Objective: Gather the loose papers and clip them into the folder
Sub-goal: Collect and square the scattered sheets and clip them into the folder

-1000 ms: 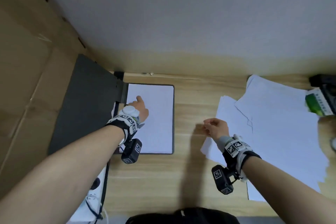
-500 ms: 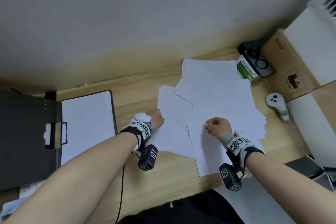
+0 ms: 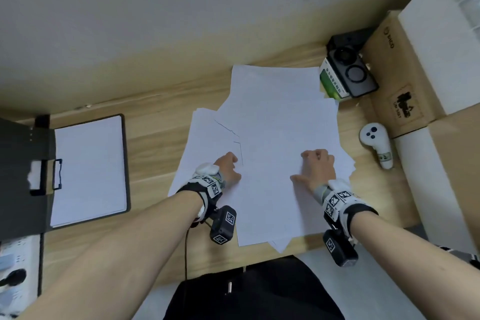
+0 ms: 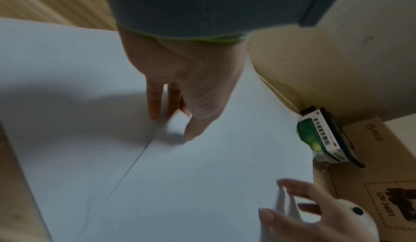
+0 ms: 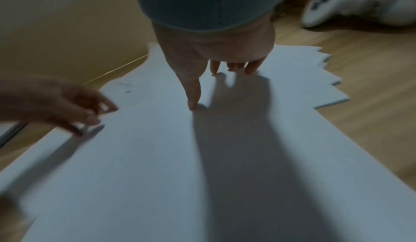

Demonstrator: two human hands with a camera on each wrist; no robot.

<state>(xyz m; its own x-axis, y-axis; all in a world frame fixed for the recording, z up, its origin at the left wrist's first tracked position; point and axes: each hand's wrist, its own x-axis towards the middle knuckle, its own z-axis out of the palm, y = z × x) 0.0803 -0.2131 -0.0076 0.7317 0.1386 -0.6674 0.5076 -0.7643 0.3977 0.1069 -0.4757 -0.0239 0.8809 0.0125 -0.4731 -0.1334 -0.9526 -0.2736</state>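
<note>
Several loose white papers lie fanned out on the wooden desk, in front of me. My left hand touches the left edge of the top sheet, fingers and thumb pointing down and apart. My right hand rests on the same pile, arched fingertips and spread thumb pressing the paper. The black folder lies open at the far left, its clip beside a page lying in it. Neither hand holds anything.
A green medicine box and a black device touch the pile's far right corner. A white controller lies right of the papers, before cardboard boxes. A power strip sits near left. The wall runs close behind.
My view swung right from the folder to the paper pile. The left hand left the folder's page and came to the pile's left edge; the right hand settled on the pile, thumb spread.
</note>
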